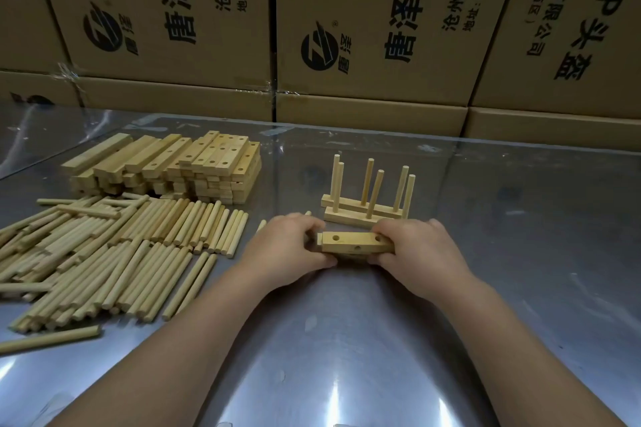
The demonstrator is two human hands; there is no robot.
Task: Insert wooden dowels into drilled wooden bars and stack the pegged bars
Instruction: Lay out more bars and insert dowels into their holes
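- The shiny table point(347, 340) is closest.
- Loose dowels point(114, 253) lie far left, with spare bars point(180, 166) piled behind.
- The left hand point(291, 246) pinches one end of the drilled bar point(357, 242).
- The right hand point(419, 253) pinches the other end.
- Two pegged bars point(364, 210) stand just behind.
- Keep the holes facing up and the bar flat, so dowels go in straight.

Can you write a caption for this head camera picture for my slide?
Both hands, left hand and right hand, hold a drilled wooden bar in front of two pegged bars.
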